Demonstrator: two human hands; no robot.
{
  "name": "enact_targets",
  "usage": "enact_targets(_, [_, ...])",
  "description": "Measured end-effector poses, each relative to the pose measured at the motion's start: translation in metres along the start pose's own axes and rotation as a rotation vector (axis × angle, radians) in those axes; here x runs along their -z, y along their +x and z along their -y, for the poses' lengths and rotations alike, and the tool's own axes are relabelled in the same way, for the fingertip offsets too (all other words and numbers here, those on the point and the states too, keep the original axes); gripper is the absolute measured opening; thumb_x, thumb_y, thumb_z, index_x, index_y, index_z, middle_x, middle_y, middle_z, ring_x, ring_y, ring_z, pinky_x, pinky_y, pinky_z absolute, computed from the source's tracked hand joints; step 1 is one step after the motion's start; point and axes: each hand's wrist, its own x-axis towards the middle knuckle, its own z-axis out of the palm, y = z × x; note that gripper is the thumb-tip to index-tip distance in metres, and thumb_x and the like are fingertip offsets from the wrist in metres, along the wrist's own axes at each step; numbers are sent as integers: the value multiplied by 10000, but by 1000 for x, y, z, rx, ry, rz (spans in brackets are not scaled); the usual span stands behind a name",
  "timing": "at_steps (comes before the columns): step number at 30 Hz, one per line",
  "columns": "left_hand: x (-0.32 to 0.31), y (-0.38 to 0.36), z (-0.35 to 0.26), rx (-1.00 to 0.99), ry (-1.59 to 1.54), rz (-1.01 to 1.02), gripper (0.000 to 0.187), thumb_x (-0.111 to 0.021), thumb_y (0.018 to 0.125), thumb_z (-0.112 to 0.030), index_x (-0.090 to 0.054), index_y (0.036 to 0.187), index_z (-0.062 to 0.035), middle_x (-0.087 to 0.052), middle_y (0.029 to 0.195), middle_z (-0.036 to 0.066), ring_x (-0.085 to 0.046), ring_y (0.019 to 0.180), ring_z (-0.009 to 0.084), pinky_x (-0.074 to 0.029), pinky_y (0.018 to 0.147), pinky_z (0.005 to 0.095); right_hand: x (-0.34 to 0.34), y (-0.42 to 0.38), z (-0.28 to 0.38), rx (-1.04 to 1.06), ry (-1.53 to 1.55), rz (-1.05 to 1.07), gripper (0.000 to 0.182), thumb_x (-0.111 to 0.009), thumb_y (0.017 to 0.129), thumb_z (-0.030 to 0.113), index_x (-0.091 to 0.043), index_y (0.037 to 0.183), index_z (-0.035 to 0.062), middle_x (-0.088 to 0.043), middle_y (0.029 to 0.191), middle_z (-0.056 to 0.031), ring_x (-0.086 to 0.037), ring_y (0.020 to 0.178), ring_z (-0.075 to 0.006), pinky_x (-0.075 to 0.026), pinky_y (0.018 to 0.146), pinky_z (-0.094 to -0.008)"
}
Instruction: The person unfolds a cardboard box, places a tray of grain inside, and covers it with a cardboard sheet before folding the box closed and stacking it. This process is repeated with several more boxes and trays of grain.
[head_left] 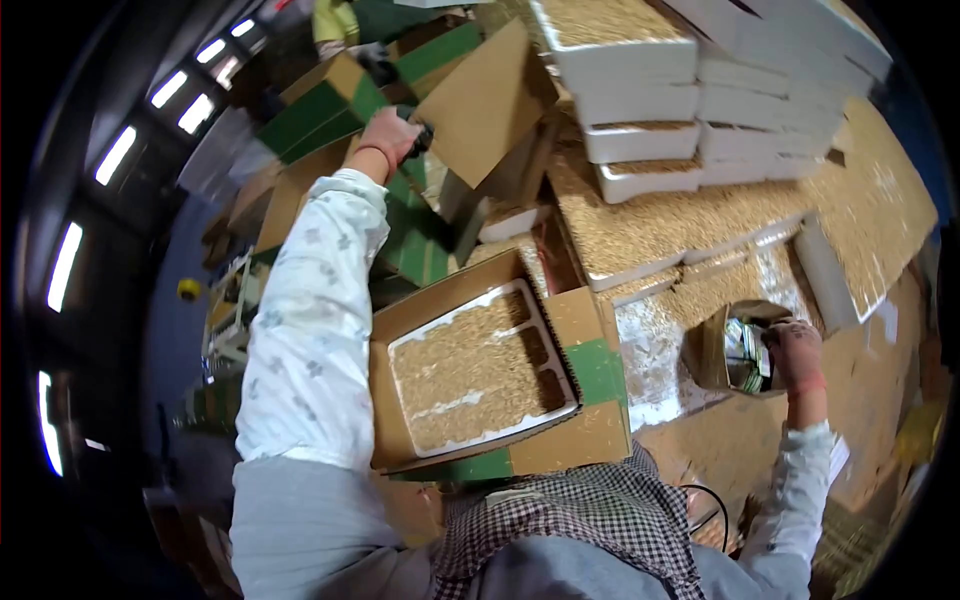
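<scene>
- Left hand [392, 135] raised far up at the upper left, sleeve of pale printed cloth stretched toward it, fingers curled shut around a small dark object [421, 138] too blurred to identify, right beside the flap of a brown cardboard box [487, 100].
- Behind that hand, a jumble of green-and-brown cartons [330, 105], tilted and overlapping.
- Lower, at the near left edge of the desk [740, 440], an open carton [590, 440] with brown and green flaps folded out.
- Inside that carton, a white compartmented tray [480, 370] filled with a tan, grain-like material, lying flat, a few smaller compartments along its right side.
- Beyond the carton, toward the middle of the desk, more tan material spread loose over flat white trays [640, 270].
- At the far edge, stacked white trays [640, 110] piled several high, topped with the same tan filling.
- Toward the near right side of the desk, a round opening [735, 345] in the brown surface, with printed packets visible inside.
- Right hand [795, 350] in a worn glove, resting at the right rim of that opening, fingers bent loosely over the edge; whether anything is held, cannot tell.
- Along the bottom, a checked cloth [580, 520] close to the camera.
</scene>
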Motion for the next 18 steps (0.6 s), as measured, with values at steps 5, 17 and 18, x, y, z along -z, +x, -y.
enact_targets(5, [130, -120, -29, -195, -296, -318, 280, -591, 807, -140, -563, 1022, 36, -631, 930, 172, -611, 902, 287, -469, 785, 314, 108, 0, 201, 536, 618, -608, 251, -583, 782, 103, -588, 1019, 21, -595, 1040, -154, -583, 924, -295, -460, 806, -352])
enact_targets(17, [69, -299, -29, -696, 630, 1195, 293, -562, 723, -175, -636, 1006, -158, -621, 1020, 86, -600, 922, 240, -451, 819, 320, 105, 13, 332, 887, 264, 77, 697, -756, 643, 225, -439, 1258, 139, -406, 1299, -219, -329, 1237, -401, -310, 1011, -388])
enact_targets(18, [75, -297, -57, -572, 705, 1399, 329, -579, 693, -170, -635, 1012, -115, -642, 946, 106, -611, 896, 254, -451, 833, 314, 85, 27, 341, 788, -103, 295, 580, -642, 766, 275, -417, 1292, 177, -352, 1338, -238, -312, 1258, -382, -270, 1030, -437])
